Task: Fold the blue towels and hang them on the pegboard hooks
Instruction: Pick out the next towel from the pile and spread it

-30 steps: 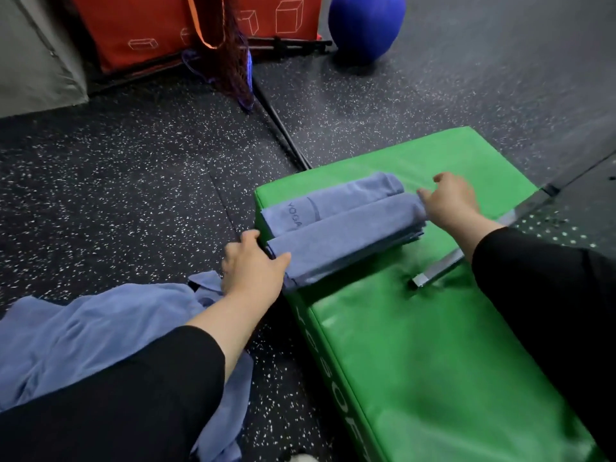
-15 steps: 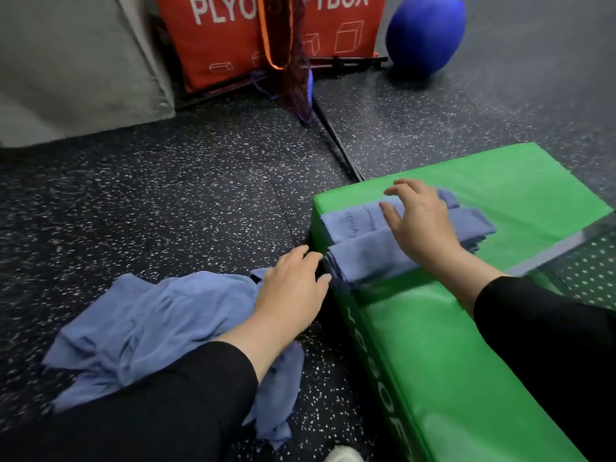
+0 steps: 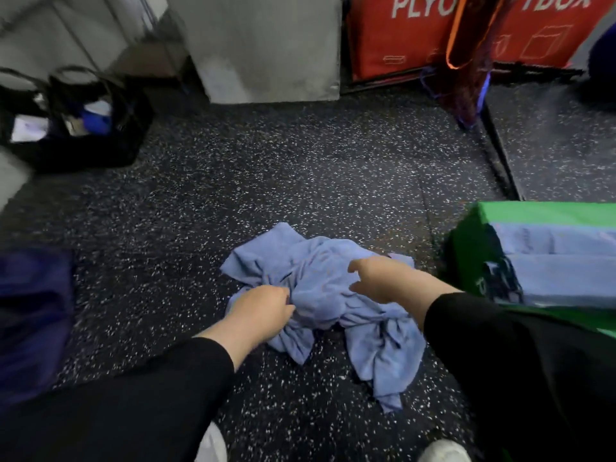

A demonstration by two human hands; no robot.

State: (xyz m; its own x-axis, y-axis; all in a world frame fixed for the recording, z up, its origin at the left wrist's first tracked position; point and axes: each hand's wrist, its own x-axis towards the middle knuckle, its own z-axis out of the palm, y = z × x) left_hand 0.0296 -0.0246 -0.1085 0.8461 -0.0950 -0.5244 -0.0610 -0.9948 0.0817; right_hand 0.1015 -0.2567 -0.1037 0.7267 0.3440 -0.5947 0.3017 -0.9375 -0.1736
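Speckled floor (image 3: 300, 181): two folded towels (image 3: 563, 261) on green mat (image 3: 533, 211) corner, none hung; left hand (image 3: 260, 311) grips crumpled towel (image 3: 333, 295), right hand (image 3: 383, 278) loosely open over it.

1. There is a single view, from a wide-angle camera worn on the person's head; no second view shares the scene.
2. It looks forward and steeply down at the speckled rubber floor (image 3: 300, 168), with both black sleeves entering from the bottom edge.
3. It sits close: the hands fill the lower middle of the frame.
4. The far edge takes in a red plyo box (image 3: 400, 38); a green pad (image 3: 533, 211) is cut by the right edge.
5. The edges are blurred.
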